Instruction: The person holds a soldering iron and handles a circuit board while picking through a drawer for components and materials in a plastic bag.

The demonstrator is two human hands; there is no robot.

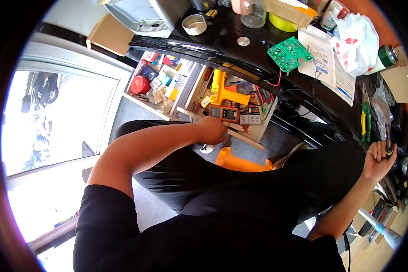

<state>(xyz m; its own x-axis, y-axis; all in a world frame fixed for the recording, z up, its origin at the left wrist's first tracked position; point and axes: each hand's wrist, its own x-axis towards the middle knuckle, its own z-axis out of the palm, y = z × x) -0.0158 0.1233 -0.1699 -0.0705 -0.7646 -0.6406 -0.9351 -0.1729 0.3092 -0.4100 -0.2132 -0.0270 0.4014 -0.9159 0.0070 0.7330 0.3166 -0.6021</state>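
My left hand (210,131) is closed over the front edge of an open wooden drawer (248,140); its fingertips are hidden. Inside that drawer, just beyond the hand, are an orange-framed multimeter (224,114), a yellow glue gun (226,93) and assorted small tools. At the far right, my right hand (379,161) pinches a slim tool with a dark handle and a yellow band (389,147) by the desk edge. Its exact kind is unclear. Pliers with green and yellow handles (366,119) lie near that hand.
A second open drawer (179,97) of small parts is on the left. On the black desk (222,43) are a green circuit board (289,53) with wires, printed sheets (344,81), a glass jar (253,16) and a white plastic bag (356,43). An orange plastic piece (242,162) is between my legs.
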